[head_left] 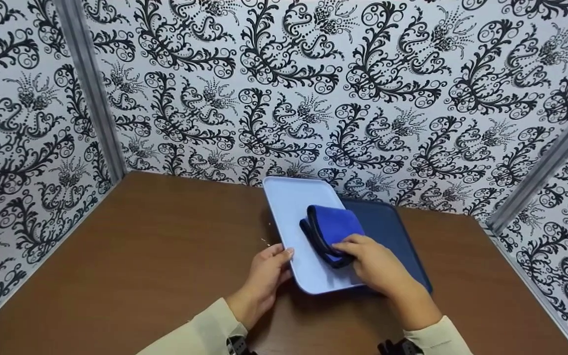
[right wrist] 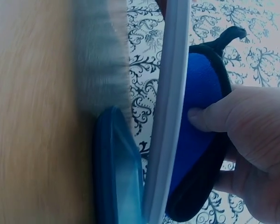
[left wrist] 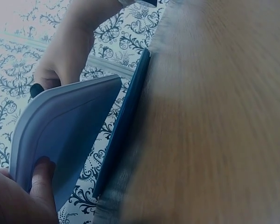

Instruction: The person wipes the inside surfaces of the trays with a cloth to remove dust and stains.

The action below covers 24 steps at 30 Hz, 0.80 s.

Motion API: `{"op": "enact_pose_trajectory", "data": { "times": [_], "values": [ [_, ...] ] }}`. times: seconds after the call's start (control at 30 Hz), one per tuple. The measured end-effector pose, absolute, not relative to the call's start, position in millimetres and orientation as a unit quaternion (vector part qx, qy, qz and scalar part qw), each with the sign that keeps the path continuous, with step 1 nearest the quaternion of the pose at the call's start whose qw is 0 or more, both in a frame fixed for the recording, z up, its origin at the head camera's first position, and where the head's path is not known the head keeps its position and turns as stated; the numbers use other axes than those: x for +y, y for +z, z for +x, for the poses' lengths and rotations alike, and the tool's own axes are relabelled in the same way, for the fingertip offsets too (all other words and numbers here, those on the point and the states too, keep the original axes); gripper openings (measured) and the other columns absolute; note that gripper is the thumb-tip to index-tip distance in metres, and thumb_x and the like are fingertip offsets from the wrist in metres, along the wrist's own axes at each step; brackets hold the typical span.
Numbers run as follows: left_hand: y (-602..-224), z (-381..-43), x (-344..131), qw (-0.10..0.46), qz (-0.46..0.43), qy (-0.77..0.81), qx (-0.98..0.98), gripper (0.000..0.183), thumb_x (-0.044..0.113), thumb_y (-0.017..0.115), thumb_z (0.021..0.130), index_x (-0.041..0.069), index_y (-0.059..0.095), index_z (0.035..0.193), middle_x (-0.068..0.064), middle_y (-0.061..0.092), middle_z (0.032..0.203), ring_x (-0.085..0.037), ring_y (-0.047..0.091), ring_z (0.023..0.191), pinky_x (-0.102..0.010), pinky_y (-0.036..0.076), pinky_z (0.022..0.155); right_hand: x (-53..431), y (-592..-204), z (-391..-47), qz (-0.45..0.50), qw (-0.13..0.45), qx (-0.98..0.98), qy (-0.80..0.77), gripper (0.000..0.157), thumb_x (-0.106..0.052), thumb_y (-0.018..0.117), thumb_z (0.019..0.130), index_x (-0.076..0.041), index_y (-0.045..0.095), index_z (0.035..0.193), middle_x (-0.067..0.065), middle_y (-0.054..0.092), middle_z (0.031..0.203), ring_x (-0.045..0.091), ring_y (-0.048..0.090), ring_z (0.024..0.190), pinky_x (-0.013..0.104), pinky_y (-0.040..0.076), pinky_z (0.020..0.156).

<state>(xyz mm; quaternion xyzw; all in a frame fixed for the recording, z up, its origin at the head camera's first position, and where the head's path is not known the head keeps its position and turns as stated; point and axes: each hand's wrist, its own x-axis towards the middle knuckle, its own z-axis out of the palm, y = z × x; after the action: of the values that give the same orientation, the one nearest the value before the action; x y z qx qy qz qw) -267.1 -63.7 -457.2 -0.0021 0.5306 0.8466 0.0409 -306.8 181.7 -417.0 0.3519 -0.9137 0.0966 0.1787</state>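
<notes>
My left hand (head_left: 264,273) grips the near left edge of a light blue tray (head_left: 284,202), thumb on the rim and fingers under it. The tray is raised and tilted; its underside (left wrist: 79,121) faces the left wrist view. A folded blue cloth (head_left: 336,224) with black edging lies against its upper face. My right hand (head_left: 380,266) pinches this cloth, the thumb (right wrist: 210,116) pressed on the blue side. Below and to the right, a dark blue tray (head_left: 387,229) lies flat on the table, partly covered by the light one.
The brown wooden table (head_left: 165,256) reaches back to a wall (head_left: 294,88) papered in black and white scrolls. Grey posts (head_left: 91,93) stand at the corners. Each wrist wears a black strap device (head_left: 237,344).
</notes>
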Motion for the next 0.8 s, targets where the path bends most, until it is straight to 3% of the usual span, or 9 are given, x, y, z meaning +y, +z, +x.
{"op": "enact_pose_trajectory", "data": {
  "times": [0.37, 0.8],
  "values": [
    [-457, -268, -65, 0.041, -0.004, 0.85, 0.526, 0.039, 0.012, 0.057, 0.103, -0.013, 0.057, 0.133, -0.004, 0.073, 0.103, -0.013, 0.07, 0.093, -0.03, 0.06, 0.085, 163, -411, -290, 0.337, 0.163, -0.925, 0.07, 0.049, 0.002, 0.065, 0.087, -0.024, 0.075, 0.126, 0.001, 0.072, 0.116, 0.024, 0.072, 0.101, 0.044, 0.061, 0.08],
    [-457, -269, -66, 0.039, -0.003, 0.854, 0.52, 0.035, 0.011, 0.055, 0.103, -0.012, 0.059, 0.13, -0.001, 0.073, 0.1, -0.011, 0.071, 0.091, -0.03, 0.06, 0.085, 146, -409, -277, 0.373, 0.178, -0.908, 0.063, 0.05, 0.004, 0.064, 0.086, -0.024, 0.076, 0.125, 0.0, 0.072, 0.111, 0.021, 0.07, 0.101, 0.04, 0.06, 0.084]
  ]
}}
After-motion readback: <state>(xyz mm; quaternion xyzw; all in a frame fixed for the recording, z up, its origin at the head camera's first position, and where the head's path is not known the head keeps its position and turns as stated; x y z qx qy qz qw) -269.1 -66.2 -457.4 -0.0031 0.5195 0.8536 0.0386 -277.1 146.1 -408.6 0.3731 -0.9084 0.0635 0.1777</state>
